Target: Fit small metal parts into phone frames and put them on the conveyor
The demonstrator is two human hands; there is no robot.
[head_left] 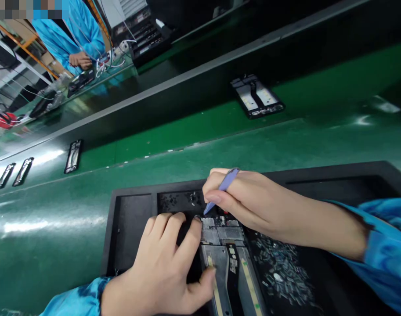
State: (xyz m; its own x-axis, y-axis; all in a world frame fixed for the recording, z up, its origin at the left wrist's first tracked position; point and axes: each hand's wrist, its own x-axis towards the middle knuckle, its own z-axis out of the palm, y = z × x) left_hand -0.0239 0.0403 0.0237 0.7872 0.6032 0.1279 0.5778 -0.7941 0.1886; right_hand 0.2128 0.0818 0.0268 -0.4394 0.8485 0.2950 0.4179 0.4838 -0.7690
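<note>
An opened phone (222, 254) lies in a black tray, its inner metal plate, ribbon cable and yellowish adhesive strips showing. My left hand (170, 259) holds it along its left side, index finger at the upper left corner and thumb on the plate. Above the phone's top edge, my right hand (249, 197) is closed around a purple pry tool (228, 180). The tool's pointed tip comes down by the upper left corner, close to my left index finger; whether it touches the phone I cannot tell.
The compartmented black tray (134, 193) holds a pile of small parts (282, 272) on the right and small dark bits behind. Another opened phone (258, 96) lies on the green bench (71, 250); several more lie far left. Across the bench sits a person in blue (78, 35).
</note>
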